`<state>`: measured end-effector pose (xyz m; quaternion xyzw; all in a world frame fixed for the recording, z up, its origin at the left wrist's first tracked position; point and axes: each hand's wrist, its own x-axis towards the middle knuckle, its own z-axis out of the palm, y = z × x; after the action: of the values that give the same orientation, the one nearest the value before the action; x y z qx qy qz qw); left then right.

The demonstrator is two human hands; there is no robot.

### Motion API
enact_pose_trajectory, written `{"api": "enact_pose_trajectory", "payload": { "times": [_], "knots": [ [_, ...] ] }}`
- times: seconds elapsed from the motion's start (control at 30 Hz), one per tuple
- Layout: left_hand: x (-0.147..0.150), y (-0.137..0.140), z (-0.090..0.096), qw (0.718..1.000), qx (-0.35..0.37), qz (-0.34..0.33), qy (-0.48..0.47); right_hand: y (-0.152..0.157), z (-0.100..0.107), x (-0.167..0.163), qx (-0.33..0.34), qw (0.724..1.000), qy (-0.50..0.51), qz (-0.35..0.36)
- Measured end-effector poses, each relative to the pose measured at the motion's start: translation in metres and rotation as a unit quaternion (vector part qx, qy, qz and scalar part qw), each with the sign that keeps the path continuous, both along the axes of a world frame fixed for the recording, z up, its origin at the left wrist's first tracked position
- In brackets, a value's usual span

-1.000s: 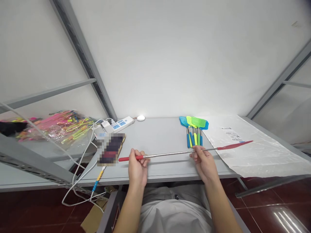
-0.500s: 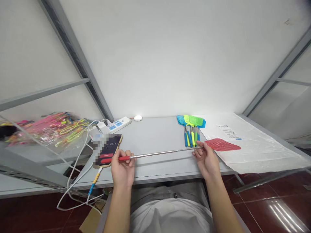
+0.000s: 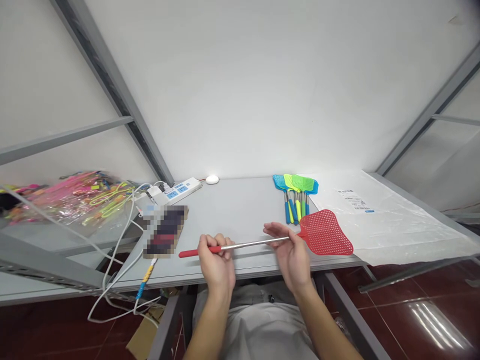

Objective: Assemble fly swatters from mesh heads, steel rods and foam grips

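A red fly swatter (image 3: pixel 325 232) with a thin metal shaft lies nearly level above the front of the table. My left hand (image 3: pixel 218 262) is closed round its red grip, whose end sticks out to the left. At the neck, beside the perforated head, my right hand (image 3: pixel 292 257) holds the shaft between thumb and fingers, the other fingers stretched loosely. Behind it on the table are several fly swatters (image 3: pixel 296 195) in blue, yellow and green, laid together with their handles toward me.
A phone (image 3: pixel 167 232), partly pixelated, lies at left with a cable plugged in. Behind it are a power strip (image 3: pixel 183 189) and a white rounded device (image 3: pixel 212 179). A white plastic sheet (image 3: pixel 397 225) covers the table's right end. Bagged colourful items (image 3: pixel 86 200) fill the left shelf.
My hands have come closer together, and the visible metal shaft is shorter. The red head has turned to show its face more fully and shifted left. My left hand has moved right, away from the phone.
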<state>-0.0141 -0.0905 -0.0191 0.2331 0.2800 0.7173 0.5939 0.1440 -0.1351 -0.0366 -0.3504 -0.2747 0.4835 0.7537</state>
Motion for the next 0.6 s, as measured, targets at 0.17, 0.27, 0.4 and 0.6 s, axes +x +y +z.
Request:
{"api": "enact_pose_trajectory", "payload": {
  "times": [0.17,0.27,0.4,0.6],
  "knots": [
    [-0.011,0.003,0.003,1.0,0.006,0.007,0.009,-0.003,-0.001,-0.004,0.001,0.997,-0.055,0.057],
    [-0.026,0.009,0.007,1.0,0.012,0.023,0.011,-0.004,0.003,0.006,0.013,0.998,-0.015,0.055],
    [-0.038,0.014,0.006,0.999,0.016,0.029,0.014,-0.003,0.007,0.02,-0.015,0.996,0.056,-0.071],
    [-0.049,0.024,0.002,1.0,-0.008,0.007,0.011,0.0,0.009,0.038,-0.026,0.987,0.043,-0.15]
  ]
}}
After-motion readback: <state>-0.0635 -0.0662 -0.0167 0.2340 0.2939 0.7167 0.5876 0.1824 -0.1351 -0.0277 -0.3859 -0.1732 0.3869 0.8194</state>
